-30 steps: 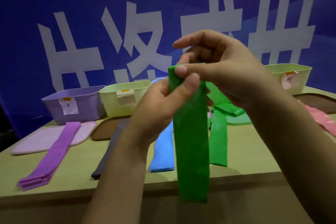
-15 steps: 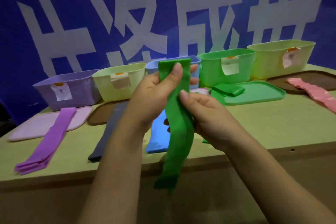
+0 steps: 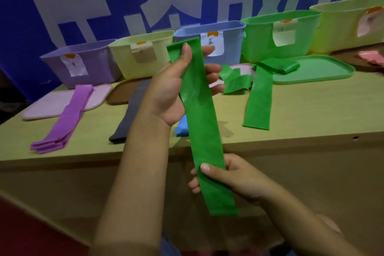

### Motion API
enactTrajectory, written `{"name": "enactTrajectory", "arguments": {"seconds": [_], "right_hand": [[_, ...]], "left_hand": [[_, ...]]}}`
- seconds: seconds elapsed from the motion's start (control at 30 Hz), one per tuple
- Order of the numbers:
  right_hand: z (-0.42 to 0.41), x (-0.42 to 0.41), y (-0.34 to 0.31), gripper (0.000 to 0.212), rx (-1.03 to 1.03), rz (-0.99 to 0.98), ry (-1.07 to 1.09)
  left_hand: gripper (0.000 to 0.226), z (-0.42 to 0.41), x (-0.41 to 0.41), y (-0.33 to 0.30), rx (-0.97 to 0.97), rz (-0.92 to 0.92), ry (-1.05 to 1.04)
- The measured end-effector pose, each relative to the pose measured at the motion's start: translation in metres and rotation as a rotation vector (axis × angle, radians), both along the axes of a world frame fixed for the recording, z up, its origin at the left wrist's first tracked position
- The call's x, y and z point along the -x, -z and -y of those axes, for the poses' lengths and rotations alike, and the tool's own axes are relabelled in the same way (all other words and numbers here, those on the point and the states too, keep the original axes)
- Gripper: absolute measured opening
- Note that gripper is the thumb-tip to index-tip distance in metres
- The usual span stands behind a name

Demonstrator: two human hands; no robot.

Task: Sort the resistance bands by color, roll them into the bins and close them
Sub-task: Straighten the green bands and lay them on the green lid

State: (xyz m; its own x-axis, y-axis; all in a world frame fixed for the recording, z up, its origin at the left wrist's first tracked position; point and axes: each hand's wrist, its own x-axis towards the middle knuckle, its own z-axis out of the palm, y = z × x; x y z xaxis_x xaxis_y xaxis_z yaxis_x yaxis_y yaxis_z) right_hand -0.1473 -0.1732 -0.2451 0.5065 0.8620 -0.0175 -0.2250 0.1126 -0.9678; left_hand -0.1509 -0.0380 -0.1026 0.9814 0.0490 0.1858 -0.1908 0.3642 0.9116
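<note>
A long green band (image 3: 202, 122) hangs stretched in front of the table edge. My left hand (image 3: 172, 89) pinches its top end, thumb on the front. My right hand (image 3: 230, 176) grips it near the bottom, below table height. Another green band (image 3: 258, 102) lies flat on the table, its far end on the green lid (image 3: 315, 68), and a crumpled green one (image 3: 235, 81) lies beside it. The green bin (image 3: 278, 35) stands behind them. A purple band (image 3: 64, 122), a dark grey band (image 3: 128, 118) and a blue band (image 3: 181, 128) also lie on the table.
Along the back stand a purple bin (image 3: 83, 62), a pale yellow bin (image 3: 143, 54), a blue bin (image 3: 209, 41) and a yellow-green bin (image 3: 349, 25). A pink lid (image 3: 47, 106) and a brown lid (image 3: 120, 95) lie in front. A pink band (image 3: 372, 57) sits at far right.
My right hand slid down the green band from near the top to its lower end, drawing it out straight. The view dropped and tilted.
</note>
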Motion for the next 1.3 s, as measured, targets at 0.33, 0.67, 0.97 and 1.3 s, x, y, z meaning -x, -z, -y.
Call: {"name": "enactTrajectory", "arguments": {"seconds": [0.33,0.67,0.97,1.3], "right_hand": [[-0.003,0.008,0.055,0.029,0.263,0.160,0.167],[0.017,0.003,0.039,0.028,0.309,0.452,0.263],[0.068,-0.030,-0.077,0.017,0.303,0.846,0.520],[0.060,-0.102,-0.065,0.035,0.848,1.186,0.495]], "left_hand": [[0.040,-0.009,-0.005,0.017,0.083,-0.001,-0.104],[0.036,-0.005,-0.010,0.030,0.059,0.027,-0.128],[0.036,0.002,-0.011,0.032,0.140,0.020,-0.090],[0.035,0.004,-0.014,0.036,0.139,-0.003,-0.113]]}}
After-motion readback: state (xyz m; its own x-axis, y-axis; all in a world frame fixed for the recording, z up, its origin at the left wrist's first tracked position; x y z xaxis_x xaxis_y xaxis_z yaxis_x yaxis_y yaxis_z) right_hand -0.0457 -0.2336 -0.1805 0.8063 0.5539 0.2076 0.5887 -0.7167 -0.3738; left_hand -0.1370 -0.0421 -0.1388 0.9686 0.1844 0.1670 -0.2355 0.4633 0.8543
